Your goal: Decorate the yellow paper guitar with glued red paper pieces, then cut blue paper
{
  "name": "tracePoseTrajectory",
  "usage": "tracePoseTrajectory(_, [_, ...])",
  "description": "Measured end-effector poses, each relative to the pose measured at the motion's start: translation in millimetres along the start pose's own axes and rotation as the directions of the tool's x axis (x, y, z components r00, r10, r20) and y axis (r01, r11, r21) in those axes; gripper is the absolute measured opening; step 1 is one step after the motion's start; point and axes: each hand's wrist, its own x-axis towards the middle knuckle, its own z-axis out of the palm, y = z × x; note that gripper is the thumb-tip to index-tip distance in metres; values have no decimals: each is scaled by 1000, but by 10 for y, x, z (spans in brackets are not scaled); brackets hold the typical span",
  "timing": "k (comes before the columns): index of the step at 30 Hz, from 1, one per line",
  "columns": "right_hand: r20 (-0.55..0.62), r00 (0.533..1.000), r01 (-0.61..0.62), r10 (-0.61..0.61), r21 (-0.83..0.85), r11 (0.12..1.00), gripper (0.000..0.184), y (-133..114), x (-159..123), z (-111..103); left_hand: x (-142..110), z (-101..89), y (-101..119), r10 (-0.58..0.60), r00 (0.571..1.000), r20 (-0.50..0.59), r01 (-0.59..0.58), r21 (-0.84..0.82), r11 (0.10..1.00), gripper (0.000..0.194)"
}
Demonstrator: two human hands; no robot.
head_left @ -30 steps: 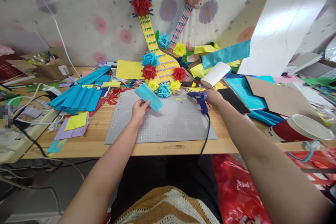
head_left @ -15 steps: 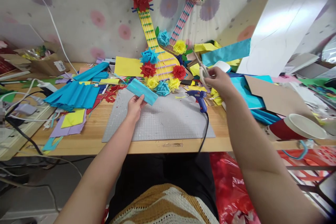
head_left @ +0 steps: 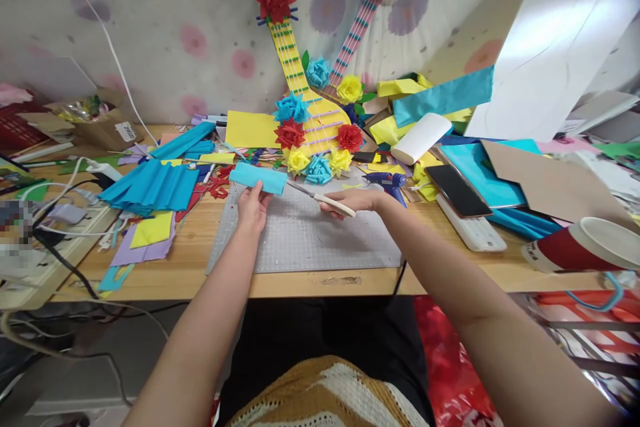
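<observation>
A flat folded piece of blue crepe paper (head_left: pixel 257 177) is pinched in my left hand (head_left: pixel 253 208), thumb on top, above the left part of the grey cutting mat (head_left: pixel 320 247). My right hand (head_left: pixel 353 201) grips scissors (head_left: pixel 334 203) with pale handles, their blades pointing left. The blade tips reach the right end of the blue paper; whether they have cut into it I cannot tell. Behind the mat leans a yellow paper guitar (head_left: pixel 320 117) with red, blue and yellow paper flowers. A blue glue gun (head_left: pixel 390 181) lies at the mat's far right, partly hidden by my right arm.
Pleated blue crepe paper (head_left: pixel 155 180) and a power strip (head_left: pixel 65 247) lie on the left. To the right are a phone (head_left: pixel 459 190), a brown cardboard piece (head_left: pixel 555 180) and a lidded paper cup (head_left: pixel 580 247) near the table edge. Paper scraps line the back.
My right hand has brought the scissors from the back right down and left to the blue paper. My left hand has turned the paper nearly level. The phone has come into sight.
</observation>
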Motion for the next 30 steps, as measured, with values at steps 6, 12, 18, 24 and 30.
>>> tracePoseTrajectory(6, [129,982,-146,136,66,987,61,-62,4,-48,-7,9,-19,-24,1000,4,24,-24,999,16])
tracePoseTrajectory(12, [218,976,-54,3,228,972,62,-94,122,-9,-50,28,-75,-31,995,97,37,-61,997,22])
tracePoseTrajectory(18, [241,970,-37,-25,248,968,55,6,204,1,-69,50,-92,-24,993,116,31,-62,998,27])
tracePoseTrajectory(24, [226,974,-27,-30,242,970,50,28,208,16,-93,68,-102,-28,994,109,35,-62,997,26])
tracePoseTrajectory(30, [195,981,-56,4,263,963,50,46,226,26,-109,81,-85,-62,992,110,71,-85,994,21])
